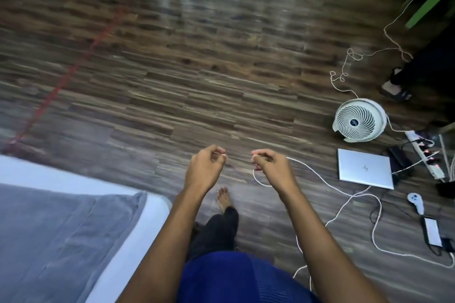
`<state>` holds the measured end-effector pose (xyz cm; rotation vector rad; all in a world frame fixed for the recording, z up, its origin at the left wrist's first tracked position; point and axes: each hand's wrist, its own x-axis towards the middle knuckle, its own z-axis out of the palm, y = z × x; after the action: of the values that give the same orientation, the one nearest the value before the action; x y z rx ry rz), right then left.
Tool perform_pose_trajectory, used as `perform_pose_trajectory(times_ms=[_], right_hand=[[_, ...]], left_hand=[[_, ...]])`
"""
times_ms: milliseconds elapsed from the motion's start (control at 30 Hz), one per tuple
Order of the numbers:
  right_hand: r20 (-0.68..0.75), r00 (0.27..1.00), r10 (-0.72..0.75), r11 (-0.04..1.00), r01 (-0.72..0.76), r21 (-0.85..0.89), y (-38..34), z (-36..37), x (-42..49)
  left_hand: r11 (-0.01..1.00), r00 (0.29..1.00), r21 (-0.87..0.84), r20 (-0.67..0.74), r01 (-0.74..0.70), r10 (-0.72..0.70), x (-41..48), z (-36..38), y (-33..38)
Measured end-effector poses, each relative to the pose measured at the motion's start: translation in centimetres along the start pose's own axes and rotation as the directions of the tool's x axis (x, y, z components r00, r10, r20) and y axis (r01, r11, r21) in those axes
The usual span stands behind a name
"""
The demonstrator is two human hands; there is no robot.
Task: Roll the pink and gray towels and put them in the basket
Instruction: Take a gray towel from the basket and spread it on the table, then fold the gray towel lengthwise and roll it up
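Two hands raised over floor (pixel 172 81): left hand (pixel 205 170) curled, holding nothing; right hand (pixel 270 167) curled, white cable (pixel 307 168) at its fingers, grip unclear. Gray cloth (pixel 61 229) on bed (pixel 24 170), below-left of left hand.

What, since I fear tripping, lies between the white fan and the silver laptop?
Only a narrow strip of bare wood floor; the fan and laptop lie apart, as the head view shows.

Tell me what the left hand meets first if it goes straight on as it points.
Nothing in the way, as far as the view shows: the left hand points forward over bare wooden floor; its height is unclear.
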<state>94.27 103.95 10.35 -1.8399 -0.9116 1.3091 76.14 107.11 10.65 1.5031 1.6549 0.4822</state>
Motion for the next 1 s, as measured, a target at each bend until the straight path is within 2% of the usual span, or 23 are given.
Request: perform_pose_trajectory(times_ms=[133,267,433,533,600,700,833,1000], right_hand=[[0.026,0.999,0.026,0.999,-0.025,-0.036,-2.9,1.9,6.8],[0.079,0.996,-0.036,0.992,0.045,-0.119,-8.2,4.7,14.6],[0.270,0.958,-0.101,0.941,0.180,-0.286,-16.3,11.4,21.7],[0.440,0.890,-0.118,0.887,0.294,-0.357,-20.0,17.9,24.8],[0.567,0.814,-0.122,0.830,0.397,-0.392,-21.9,23.1,26.2],[0.753,0.651,-0.100,0.750,0.547,-0.373,-24.0,32.0,26.8],[0.917,0.398,0.035,0.646,0.691,-0.325,-25.7,43.8,24.9],[0.962,0.066,0.265,0.484,0.854,-0.191,-25.0,55.9,21.6]], left_hand=[[0.993,0.999,-0.111,-0.018,0.034,-0.036,7.6,-1.6,0.0],[0.975,0.997,-0.213,-0.039,0.058,-0.068,14.9,-5.4,-0.5],[0.937,0.965,-0.316,-0.159,0.150,-0.208,19.8,-12.2,-3.5],[0.888,0.895,-0.409,-0.285,0.211,-0.344,20.4,-16.5,-6.8],[0.847,0.808,-0.475,-0.385,0.239,-0.445,19.9,-19.2,-9.0],[0.768,0.622,-0.579,-0.503,0.273,-0.600,18.1,-22.5,-12.5],[0.658,0.304,-0.698,-0.585,0.284,-0.752,14.7,-25.4,-17.6],[0.458,-0.134,-0.860,-0.493,0.226,-0.859,11.5,-25.1,-22.0]])
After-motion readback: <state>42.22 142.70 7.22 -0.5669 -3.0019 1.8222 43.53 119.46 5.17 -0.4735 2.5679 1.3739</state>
